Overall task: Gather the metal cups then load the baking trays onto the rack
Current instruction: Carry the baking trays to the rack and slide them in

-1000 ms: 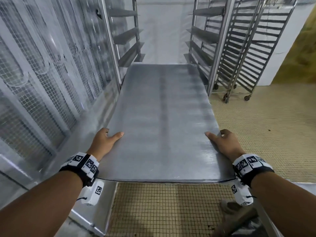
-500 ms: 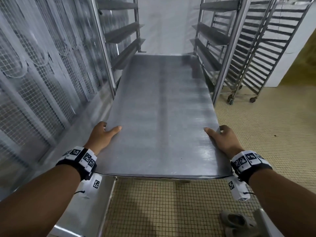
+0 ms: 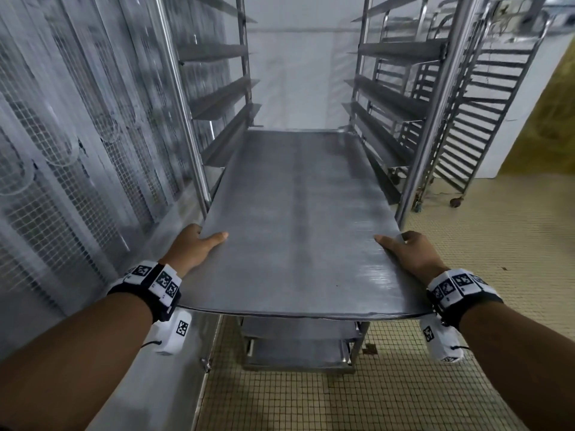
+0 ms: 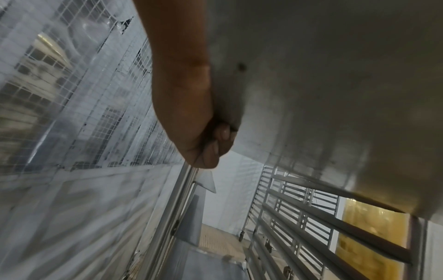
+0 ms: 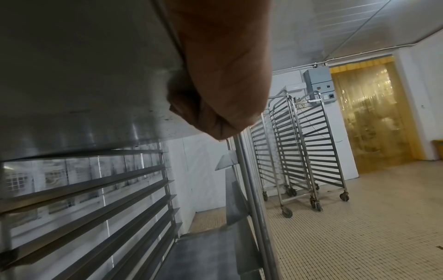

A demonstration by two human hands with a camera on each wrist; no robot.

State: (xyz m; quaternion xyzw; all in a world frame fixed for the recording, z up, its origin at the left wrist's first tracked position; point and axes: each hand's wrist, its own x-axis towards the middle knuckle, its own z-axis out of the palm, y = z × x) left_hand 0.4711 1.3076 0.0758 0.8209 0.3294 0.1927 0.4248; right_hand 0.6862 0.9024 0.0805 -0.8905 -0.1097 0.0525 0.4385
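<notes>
Gripping the baking tray (image 3: 298,231) at both near side edges: left hand (image 3: 194,248) and right hand (image 3: 410,255), thumbs on top, fingers (image 4: 221,136) curled underneath. Tray lying flat, far end between the rack (image 3: 435,119) uprights, near end sticking out. More trays (image 3: 298,353) on lower runners.

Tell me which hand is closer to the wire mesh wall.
Left. The left hand grips the baking tray's left edge, right beside the wire mesh wall; the right hand grips the tray's opposite edge.
</notes>
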